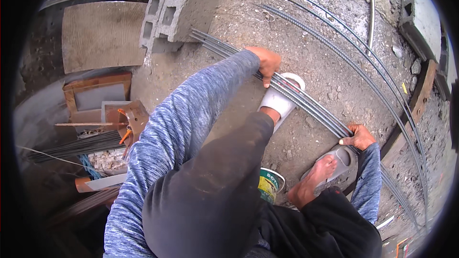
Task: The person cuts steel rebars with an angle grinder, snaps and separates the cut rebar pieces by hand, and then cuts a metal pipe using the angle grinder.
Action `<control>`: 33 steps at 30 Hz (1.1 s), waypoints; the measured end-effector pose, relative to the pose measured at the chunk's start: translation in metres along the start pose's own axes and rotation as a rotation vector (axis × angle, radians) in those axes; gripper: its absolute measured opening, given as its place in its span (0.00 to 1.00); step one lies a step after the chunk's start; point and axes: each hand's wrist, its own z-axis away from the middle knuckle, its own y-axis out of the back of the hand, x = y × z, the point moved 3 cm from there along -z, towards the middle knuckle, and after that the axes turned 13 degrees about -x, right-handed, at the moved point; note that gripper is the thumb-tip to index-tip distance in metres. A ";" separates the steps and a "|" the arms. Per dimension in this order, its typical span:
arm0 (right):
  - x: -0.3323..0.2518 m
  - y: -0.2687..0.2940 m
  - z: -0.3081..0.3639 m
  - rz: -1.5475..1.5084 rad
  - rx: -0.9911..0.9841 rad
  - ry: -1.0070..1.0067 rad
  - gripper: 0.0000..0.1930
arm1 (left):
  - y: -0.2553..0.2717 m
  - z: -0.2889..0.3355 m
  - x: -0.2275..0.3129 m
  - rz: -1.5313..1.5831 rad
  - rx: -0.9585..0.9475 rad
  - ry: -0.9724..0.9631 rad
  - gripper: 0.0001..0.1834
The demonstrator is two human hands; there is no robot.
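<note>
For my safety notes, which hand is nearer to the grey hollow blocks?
Left. The left hand grips the steel bars right of the blocks; the right hand grips them farther right.

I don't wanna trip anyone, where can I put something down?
Gravelly ground is open between the held rods and loose curved rods; a smaller patch lies between the shoes. The left is crowded: frame, thin rods, orange-handled tool.
</note>
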 end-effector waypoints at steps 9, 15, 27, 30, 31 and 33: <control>0.012 0.007 0.016 0.001 -0.005 -0.116 0.15 | 0.000 0.003 -0.009 0.104 -0.105 0.021 0.23; 0.005 0.006 0.007 0.008 -0.050 -0.045 0.13 | -0.001 -0.005 -0.026 0.163 -0.159 -0.040 0.23; -0.004 0.013 0.033 0.327 -0.003 0.080 0.21 | 0.009 -0.036 -0.030 0.027 -0.159 -0.149 0.40; -0.019 -0.006 0.018 0.416 0.193 -0.025 0.24 | -0.006 -0.014 -0.040 0.057 -0.178 -0.186 0.37; -0.024 -0.015 0.014 0.380 0.307 -0.018 0.29 | -0.011 -0.003 -0.059 0.107 -0.137 -0.175 0.35; -0.010 -0.039 0.041 0.507 0.812 0.079 0.32 | -0.007 -0.012 -0.056 0.171 -0.174 -0.029 0.26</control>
